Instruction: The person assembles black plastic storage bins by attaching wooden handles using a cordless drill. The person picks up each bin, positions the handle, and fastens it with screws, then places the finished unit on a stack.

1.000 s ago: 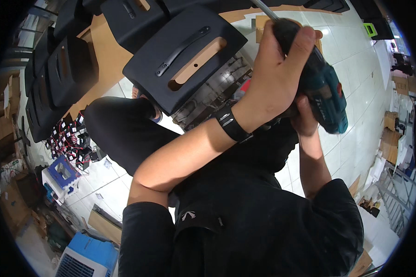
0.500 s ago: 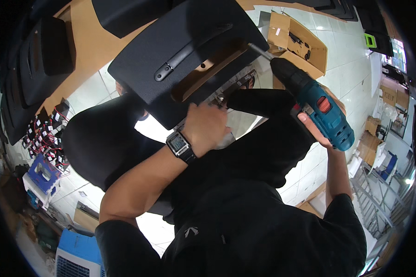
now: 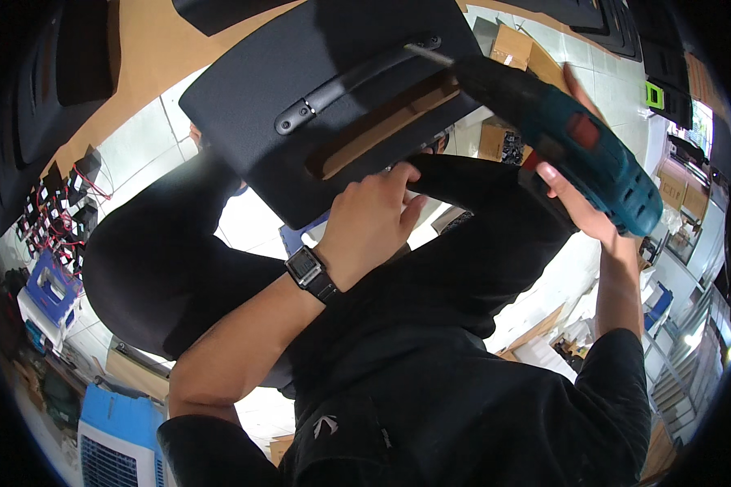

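Note:
A black textured cabinet with a long slot cut in its face stands tilted in front of me, between my legs. A black strap handle lies along that face, with fasteners at both ends. My right hand is wrapped round a teal cordless drill, whose long bit points left and overlaps the handle's far right end; I cannot tell whether it touches. My left hand, with a watch on its wrist, is by the cabinet's near edge with curled fingers. What they hold, if anything, is hidden.
More black cabinets stand on brown sheeting at the left and back. Wires and small parts, a blue-and-white step stool and a blue-and-white appliance are at left. Cardboard boxes sit beyond the drill.
My left hand has drawn away from the cabinet's underside, its fingers now curled. The drill's bit has moved up and left over the handle's far end; its body has shifted right.

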Available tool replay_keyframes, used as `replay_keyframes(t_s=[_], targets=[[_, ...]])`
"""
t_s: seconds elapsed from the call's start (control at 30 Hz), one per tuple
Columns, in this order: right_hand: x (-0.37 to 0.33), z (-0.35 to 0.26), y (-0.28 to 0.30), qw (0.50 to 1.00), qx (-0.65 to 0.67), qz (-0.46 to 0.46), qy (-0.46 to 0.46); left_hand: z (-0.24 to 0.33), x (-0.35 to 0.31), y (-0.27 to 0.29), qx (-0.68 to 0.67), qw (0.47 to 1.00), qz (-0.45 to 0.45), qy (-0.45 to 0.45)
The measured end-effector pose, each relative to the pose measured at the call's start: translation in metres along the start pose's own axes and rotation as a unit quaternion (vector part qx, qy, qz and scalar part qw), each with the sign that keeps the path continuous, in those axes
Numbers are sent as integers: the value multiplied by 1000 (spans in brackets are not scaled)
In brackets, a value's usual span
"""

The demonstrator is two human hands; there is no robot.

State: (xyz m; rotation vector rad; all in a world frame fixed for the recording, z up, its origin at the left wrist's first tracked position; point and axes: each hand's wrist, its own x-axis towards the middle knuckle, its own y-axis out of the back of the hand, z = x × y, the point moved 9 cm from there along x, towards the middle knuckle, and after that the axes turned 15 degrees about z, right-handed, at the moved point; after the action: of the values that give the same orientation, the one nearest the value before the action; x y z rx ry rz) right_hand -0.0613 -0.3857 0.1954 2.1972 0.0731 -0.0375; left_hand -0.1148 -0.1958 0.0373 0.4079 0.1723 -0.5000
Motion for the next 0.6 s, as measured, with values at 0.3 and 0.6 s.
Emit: replay_keyframes(t_s=[0.3, 0.6], targets=[[22, -72, -59, 973, 81, -101, 190, 39, -4, 23, -362, 931, 51, -3], [18, -57, -91, 985, 75, -121, 93, 36, -11, 32, -405, 914, 36, -13]])
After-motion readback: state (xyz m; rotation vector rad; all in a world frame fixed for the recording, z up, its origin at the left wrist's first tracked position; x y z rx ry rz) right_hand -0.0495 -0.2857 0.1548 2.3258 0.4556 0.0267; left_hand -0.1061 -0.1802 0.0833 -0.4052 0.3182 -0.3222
